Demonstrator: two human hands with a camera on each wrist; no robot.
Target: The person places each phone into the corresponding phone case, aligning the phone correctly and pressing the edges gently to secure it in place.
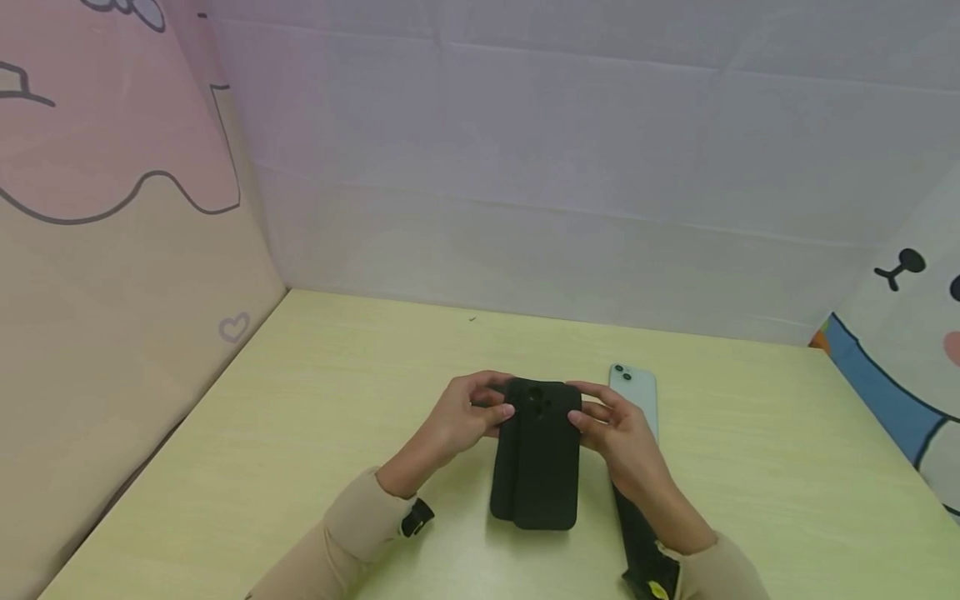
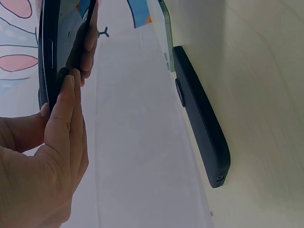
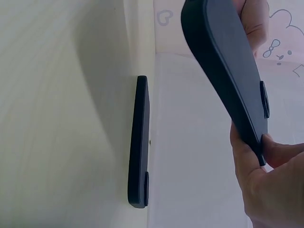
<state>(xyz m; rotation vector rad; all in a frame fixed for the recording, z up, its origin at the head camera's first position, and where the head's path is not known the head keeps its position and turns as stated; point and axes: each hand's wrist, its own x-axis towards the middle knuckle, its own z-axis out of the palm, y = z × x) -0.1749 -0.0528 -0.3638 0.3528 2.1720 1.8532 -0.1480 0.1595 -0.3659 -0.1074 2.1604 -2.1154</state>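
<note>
Both hands hold a black phone case point(image 1: 543, 454) by its top corners, just above the table, with its camera cut-out facing up. My left hand point(image 1: 504, 397) pinches the top left corner and my right hand point(image 1: 583, 406) pinches the top right. A second black case point(image 1: 502, 479) lies flat on the table under it, showing at its left edge. In the left wrist view the held case point(image 2: 50, 52) is edge-on against my left fingers point(image 2: 66, 118), and the lying case point(image 2: 202, 128) rests on the table. The right wrist view shows the held case point(image 3: 228, 71) and the lying case point(image 3: 139, 142).
A pale green phone point(image 1: 637, 392) lies back up on the yellow-green table point(image 1: 315, 400), just right of my right hand, also seen as the green phone point(image 2: 166, 38). Fabric walls with cartoon prints close the table at the left, back and right.
</note>
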